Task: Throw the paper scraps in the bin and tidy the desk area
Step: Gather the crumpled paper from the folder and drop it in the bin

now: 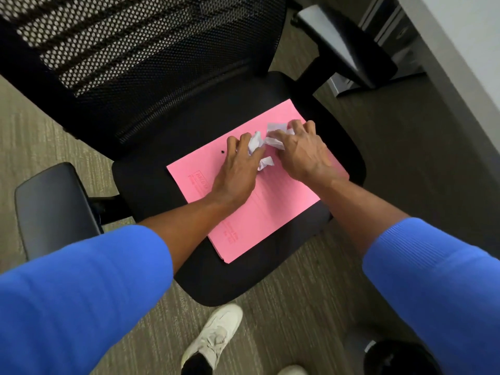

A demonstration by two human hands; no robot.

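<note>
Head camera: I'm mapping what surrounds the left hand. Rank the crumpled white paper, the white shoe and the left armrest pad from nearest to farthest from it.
From the left hand:
1. Crumpled white paper, at its fingers, on the pink folder.
2. White shoe, on the carpet below the seat's front edge.
3. Left armrest pad, out past the seat's left side.

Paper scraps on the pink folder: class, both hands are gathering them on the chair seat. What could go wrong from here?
1. The paper scraps are loose between the left hand and right hand; some could drop onto the carpet.
2. The pink folder overhangs the chair seat edge, so pressing or sweeping might slide it off.
</note>
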